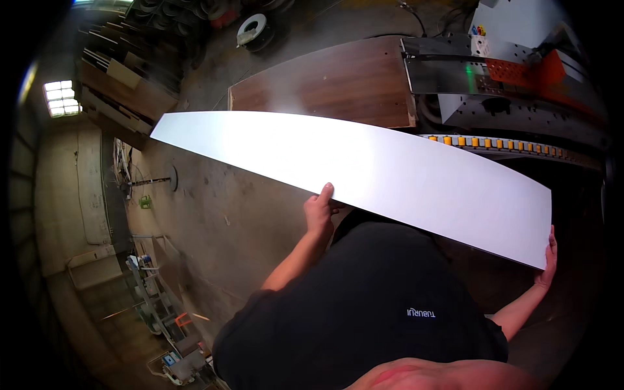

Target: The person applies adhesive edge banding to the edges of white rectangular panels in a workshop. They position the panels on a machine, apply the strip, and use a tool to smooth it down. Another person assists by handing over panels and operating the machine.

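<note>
A long white board [370, 166] lies across the view in front of my body, its far end reaching to the upper left. My left hand [319, 211] grips its near long edge around the middle, thumb on the white top face and the other fingers mostly hidden underneath. At the board's right end, my right hand [549, 261] holds the short edge by the near corner, its fingers along that edge. Beyond the board, partly covered by it, is a brown wood-grain panel [325, 78].
At the upper right stands a machine with an orange perforated guard [520, 70] and a green light. A row of yellow rollers [487, 142] runs along its near side. Stacked panels [120, 84] stand at the upper left, and a round reel [253, 31] lies on the floor.
</note>
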Demonstrator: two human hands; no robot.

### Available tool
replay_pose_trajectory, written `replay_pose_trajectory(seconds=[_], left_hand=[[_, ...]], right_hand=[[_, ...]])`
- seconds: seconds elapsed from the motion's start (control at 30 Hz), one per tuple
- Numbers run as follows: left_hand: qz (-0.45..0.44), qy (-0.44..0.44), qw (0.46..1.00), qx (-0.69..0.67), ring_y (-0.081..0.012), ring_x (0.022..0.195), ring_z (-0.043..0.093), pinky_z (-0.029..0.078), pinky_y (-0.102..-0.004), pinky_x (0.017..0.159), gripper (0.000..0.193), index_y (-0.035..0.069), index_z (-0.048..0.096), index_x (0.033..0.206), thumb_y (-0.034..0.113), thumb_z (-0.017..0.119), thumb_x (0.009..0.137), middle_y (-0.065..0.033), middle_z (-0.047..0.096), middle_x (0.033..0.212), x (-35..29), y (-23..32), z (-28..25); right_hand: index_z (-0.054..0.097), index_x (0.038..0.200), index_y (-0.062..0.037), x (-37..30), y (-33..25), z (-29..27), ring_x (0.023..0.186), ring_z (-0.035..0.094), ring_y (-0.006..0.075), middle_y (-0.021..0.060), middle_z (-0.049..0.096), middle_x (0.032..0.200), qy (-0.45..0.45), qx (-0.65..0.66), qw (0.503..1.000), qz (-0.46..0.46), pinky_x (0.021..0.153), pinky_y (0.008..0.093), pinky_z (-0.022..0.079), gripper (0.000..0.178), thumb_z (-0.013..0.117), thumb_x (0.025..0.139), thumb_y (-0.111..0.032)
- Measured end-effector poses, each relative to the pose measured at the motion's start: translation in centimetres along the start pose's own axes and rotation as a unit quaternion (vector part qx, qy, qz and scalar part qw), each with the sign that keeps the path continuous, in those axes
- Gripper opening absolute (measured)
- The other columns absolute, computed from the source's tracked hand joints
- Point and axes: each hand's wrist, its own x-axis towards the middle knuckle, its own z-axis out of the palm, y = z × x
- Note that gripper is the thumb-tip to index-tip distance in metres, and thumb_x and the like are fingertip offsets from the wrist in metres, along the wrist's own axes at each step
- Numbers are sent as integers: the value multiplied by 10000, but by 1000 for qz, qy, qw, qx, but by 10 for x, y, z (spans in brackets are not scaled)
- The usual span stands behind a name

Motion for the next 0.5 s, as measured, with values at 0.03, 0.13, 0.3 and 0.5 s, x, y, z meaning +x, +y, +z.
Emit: replay_pose_trajectory(seconds=[0.03, 0.13, 0.3, 0.5], left_hand=[[10, 5, 1000, 4, -191, 594, 592, 473, -325, 572, 396, 7, 597, 834, 359, 743, 939, -81, 602, 699, -3, 2, -1], [47, 3, 999, -7, -212, 617, 645, 475, -319, 571, 396, -19, 621, 872, 353, 736, 942, -128, 683, 771, -6, 10, -8], [58, 12, 998, -17, -197, 561, 591, 461, -319, 541, 420, -9, 608, 839, 379, 740, 933, -122, 636, 670, -12, 21, -7], [200, -59, 978, 21, -148, 572, 560, 454, -293, 570, 455, 11, 598, 790, 396, 625, 1031, -89, 627, 644, -4, 42, -12]], right_hand=[[530, 1469, -63, -2, -3, -1, 1542, 305, 274, 105, 366, 1654, -51, 53, 997, -27, 1258, 436, 259, 430, 439, 1064, -174], [635, 1315, -85, 12, -28, 44, 1532, 319, 306, 102, 438, 1609, 110, 177, 977, -42, 1256, 488, 267, 427, 346, 1084, -300], [630, 857, -102, 18, -9, 93, 1406, 474, 360, 113, 673, 1272, 137, 122, 924, -335, 1211, 589, 309, 593, 237, 1050, -502], [550, 750, -78, 36, -1, 50, 1003, 606, 304, 104, 617, 850, 40, 189, 927, -322, 1180, 546, 347, 653, 278, 991, -620]])
